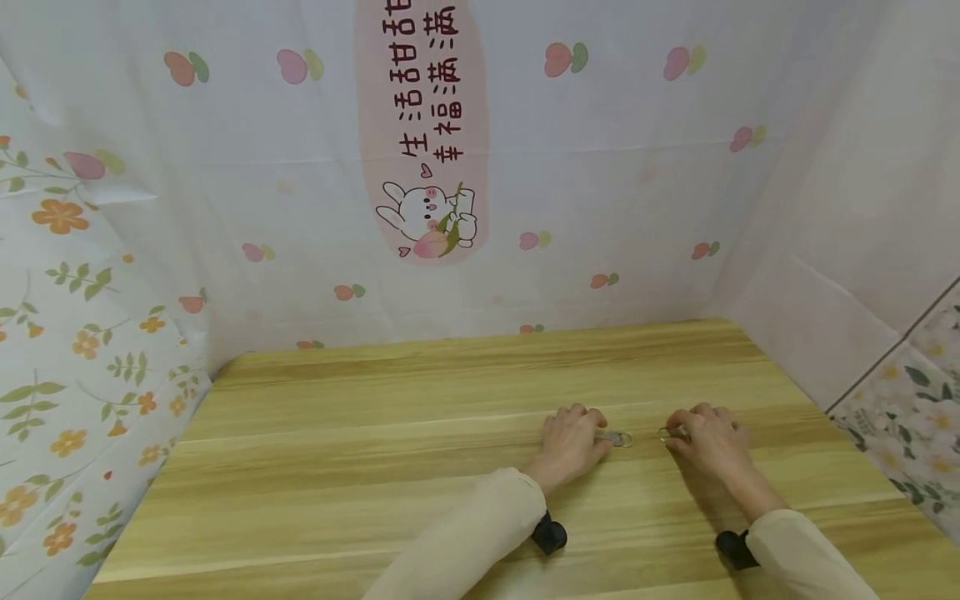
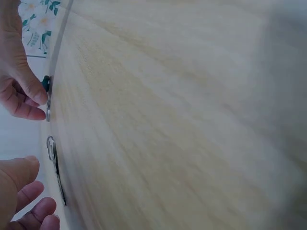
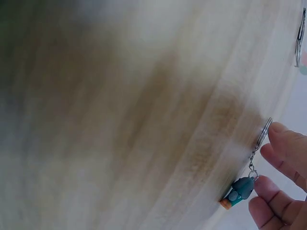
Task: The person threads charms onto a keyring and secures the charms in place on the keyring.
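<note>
My left hand (image 1: pixel 572 443) is beside a key ring (image 1: pixel 624 439) with a flat greyish piece (image 1: pixel 604 435) attached. In the left wrist view, this key ring (image 2: pixel 51 147) lies on the table, with the loosely bent fingers (image 2: pixel 44 207) apart from it. My right hand (image 1: pixel 712 437) is over a second key ring (image 1: pixel 663 433). In the right wrist view, its thumb is right by this ring (image 3: pixel 264 134). A short chain (image 3: pixel 252 162) links the ring to a dark green charm (image 3: pixel 242 188) with an orange end, close to the fingertips.
Both key rings are on a wood-grain tabletop (image 1: pixel 375 467). A printed white cloth (image 1: pixel 637 192) hangs behind the table, with a flowered cloth (image 1: pixel 67 375) on the left side. Black wrist straps (image 1: pixel 550 533) show at the sleeves.
</note>
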Tool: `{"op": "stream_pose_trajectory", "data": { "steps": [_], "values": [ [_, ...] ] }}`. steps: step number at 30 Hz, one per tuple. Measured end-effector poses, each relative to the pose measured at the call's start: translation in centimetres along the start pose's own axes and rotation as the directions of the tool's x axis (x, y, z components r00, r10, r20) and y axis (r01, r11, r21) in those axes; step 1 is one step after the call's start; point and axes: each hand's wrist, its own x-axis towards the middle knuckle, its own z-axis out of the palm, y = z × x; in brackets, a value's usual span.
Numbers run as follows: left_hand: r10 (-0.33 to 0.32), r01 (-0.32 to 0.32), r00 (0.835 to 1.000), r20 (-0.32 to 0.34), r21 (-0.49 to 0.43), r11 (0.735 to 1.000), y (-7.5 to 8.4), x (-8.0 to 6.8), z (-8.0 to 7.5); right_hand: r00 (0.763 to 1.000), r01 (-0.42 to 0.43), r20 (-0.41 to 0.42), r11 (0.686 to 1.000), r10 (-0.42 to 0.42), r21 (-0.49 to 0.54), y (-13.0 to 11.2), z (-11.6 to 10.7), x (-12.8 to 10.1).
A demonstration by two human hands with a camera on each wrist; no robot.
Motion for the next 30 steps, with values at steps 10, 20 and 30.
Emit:
{"op": "stream_pose_trajectory", "data": {
  "steps": [10, 20, 30],
  "values": [
    [-0.012, 0.011, 1.000, 0.019, 0.018, 1.000, 1.0, 0.9, 1.0, 1.000, 0.008, 0.026, 1.000, -0.008, -0.003, -0.1, 0.4, 0.6],
    [-0.034, 0.034, 0.999, 0.004, 0.031, 0.999, 2.1, 1.7, 1.8, 0.998, 0.021, 0.063, 1.000, -0.021, 0.002, 0.2, 0.4, 0.6],
    [-0.042, 0.042, 0.999, 0.003, 0.032, 0.999, 2.7, 2.4, 2.2, 0.998, 0.030, 0.059, 0.999, -0.031, 0.025, 0.4, 0.2, 0.9]
  ]
}}
